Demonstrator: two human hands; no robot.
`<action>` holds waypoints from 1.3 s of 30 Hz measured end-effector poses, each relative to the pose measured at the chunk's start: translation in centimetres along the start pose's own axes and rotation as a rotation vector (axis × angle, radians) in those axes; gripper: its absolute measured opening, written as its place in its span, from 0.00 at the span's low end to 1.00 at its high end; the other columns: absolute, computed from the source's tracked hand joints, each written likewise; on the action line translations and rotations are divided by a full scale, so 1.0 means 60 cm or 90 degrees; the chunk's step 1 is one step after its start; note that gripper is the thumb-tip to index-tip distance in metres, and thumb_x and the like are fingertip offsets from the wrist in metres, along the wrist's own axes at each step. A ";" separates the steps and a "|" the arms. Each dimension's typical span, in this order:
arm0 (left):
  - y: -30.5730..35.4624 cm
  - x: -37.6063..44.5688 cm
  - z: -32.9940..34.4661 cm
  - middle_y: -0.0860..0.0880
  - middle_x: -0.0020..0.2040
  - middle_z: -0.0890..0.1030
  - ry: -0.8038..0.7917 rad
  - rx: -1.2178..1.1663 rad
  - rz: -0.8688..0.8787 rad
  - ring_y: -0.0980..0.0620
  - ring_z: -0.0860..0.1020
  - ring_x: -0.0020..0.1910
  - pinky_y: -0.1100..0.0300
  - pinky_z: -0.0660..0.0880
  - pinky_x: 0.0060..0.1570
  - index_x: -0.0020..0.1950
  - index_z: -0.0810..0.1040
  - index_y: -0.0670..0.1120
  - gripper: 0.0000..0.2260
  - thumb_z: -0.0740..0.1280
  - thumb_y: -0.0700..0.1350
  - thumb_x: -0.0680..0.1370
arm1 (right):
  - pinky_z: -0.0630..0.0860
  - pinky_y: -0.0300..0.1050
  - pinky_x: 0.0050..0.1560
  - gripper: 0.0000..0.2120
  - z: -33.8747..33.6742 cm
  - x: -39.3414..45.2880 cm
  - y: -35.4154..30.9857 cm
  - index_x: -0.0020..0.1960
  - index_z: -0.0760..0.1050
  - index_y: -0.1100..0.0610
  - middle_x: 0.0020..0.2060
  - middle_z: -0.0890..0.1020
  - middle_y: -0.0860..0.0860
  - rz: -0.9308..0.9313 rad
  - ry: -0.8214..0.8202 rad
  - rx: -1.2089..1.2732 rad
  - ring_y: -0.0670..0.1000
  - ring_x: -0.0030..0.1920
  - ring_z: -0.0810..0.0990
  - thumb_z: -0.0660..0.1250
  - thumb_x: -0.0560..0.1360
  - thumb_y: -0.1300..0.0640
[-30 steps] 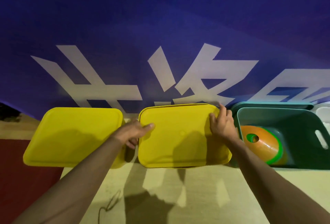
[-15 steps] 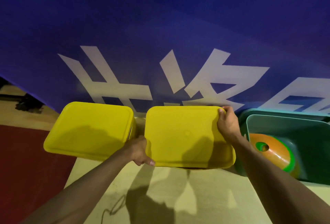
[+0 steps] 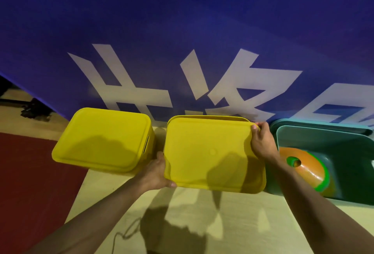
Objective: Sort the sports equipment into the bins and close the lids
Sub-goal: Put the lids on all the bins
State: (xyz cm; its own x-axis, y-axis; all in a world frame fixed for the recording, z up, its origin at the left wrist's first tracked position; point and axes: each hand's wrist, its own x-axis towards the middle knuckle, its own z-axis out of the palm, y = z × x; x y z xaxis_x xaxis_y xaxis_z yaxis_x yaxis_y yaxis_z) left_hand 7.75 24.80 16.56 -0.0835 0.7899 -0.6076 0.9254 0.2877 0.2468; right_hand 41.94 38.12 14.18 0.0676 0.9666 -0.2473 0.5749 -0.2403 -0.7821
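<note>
Backdrop: a blue banner (image 3: 202,31) with large white characters stood behind the bins; tan floor (image 3: 192,213) lay beneath, red matting (image 3: 30,183) at 8 o'clock.
Green bin (image 3: 344,146): at 3 o'clock, lid off, holding the stacked orange and green cones (image 3: 305,170).
Left yellow bin (image 3: 101,140): at 9 o'clock, its lid already seated.
Middle yellow lid (image 3: 210,152): at centre, lying over its bin, the far rim showing just above the lid's back edge, so probably not pressed home.
Change: a second earlier the left hand rested on the lid's left edge; it had dropped to the near-left corner.
Left hand (image 3: 156,172): fingers curled under that corner, gripping it.
Right hand (image 3: 261,144): pinched the far-right corner at 1 o'clock.
Meaning: a diagonal hold for seating the lid; the green bin remained.
</note>
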 end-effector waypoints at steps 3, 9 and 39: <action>0.001 0.001 0.006 0.47 0.67 0.76 0.049 -0.017 -0.016 0.46 0.77 0.64 0.54 0.74 0.55 0.69 0.61 0.46 0.40 0.80 0.60 0.68 | 0.71 0.52 0.56 0.18 -0.001 0.002 -0.008 0.68 0.66 0.55 0.56 0.76 0.53 -0.002 0.014 0.017 0.54 0.56 0.75 0.51 0.86 0.44; -0.007 0.017 0.001 0.47 0.64 0.78 0.084 0.014 -0.001 0.48 0.78 0.61 0.54 0.76 0.54 0.68 0.64 0.47 0.37 0.78 0.61 0.68 | 0.73 0.52 0.56 0.14 0.009 0.030 -0.016 0.65 0.67 0.54 0.55 0.77 0.53 -0.014 0.003 0.042 0.53 0.56 0.77 0.53 0.86 0.46; 0.005 0.129 -0.098 0.52 0.74 0.18 -0.104 0.080 0.132 0.39 0.39 0.81 0.40 0.60 0.77 0.69 0.18 0.67 0.75 0.86 0.58 0.57 | 0.72 0.47 0.54 0.12 0.025 0.075 0.003 0.61 0.71 0.54 0.53 0.79 0.50 -0.075 -0.028 -0.052 0.51 0.53 0.78 0.52 0.87 0.50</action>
State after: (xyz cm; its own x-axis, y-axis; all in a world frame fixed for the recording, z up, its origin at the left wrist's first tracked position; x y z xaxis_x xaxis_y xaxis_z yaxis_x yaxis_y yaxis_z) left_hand 5.19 34.17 16.36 0.1631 0.7244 -0.6698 0.9558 0.0524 0.2895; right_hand 41.10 42.31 12.06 -0.0394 0.9825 -0.1820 0.6416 -0.1148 -0.7584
